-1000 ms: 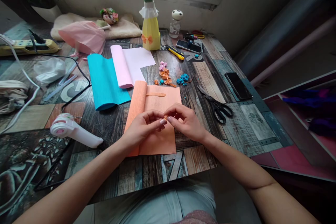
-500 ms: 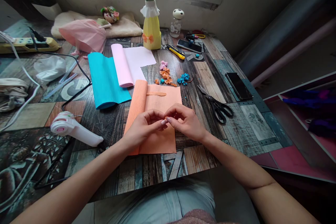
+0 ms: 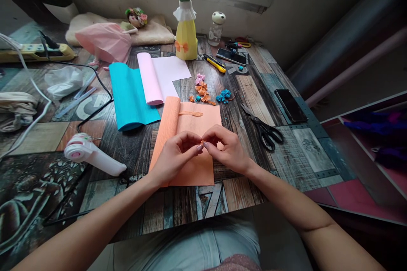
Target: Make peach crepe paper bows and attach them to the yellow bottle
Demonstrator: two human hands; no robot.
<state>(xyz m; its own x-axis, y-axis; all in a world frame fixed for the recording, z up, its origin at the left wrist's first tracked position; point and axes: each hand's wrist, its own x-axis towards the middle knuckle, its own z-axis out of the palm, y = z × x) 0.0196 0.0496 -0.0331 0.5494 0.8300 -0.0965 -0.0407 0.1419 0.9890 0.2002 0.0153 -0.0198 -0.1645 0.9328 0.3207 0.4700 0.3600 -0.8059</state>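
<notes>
Between the fingertips of my left hand (image 3: 178, 152) and my right hand (image 3: 225, 146) is a small piece of orange crepe paper (image 3: 202, 142), pinched from both sides and mostly covered by the fingers. Both hands are closed just above an orange crepe paper sheet (image 3: 200, 173), partly rolled along its left side. A thin folded orange strip (image 3: 192, 114) lies on that sheet. Beyond it sit small orange paper flowers (image 3: 202, 89), a pink paper flower (image 3: 199, 79) and a blue paper flower (image 3: 224, 95). Black scissors (image 3: 263, 129) lie right of my right hand.
A white glue gun (image 3: 93, 155) rests at left, its black cord near my left forearm. Blue crepe paper (image 3: 132, 97) and a pink roll (image 3: 149, 80) lie behind. Farther back are a yellow paper-wrapped bottle (image 3: 186, 36), a cutter (image 3: 214, 63), a doll (image 3: 106, 42) and phones (image 3: 291, 105).
The whole view has shifted slightly, so things appear a little farther right. My fingers have shifted slightly around the orange piece, and a bit more of it shows.
</notes>
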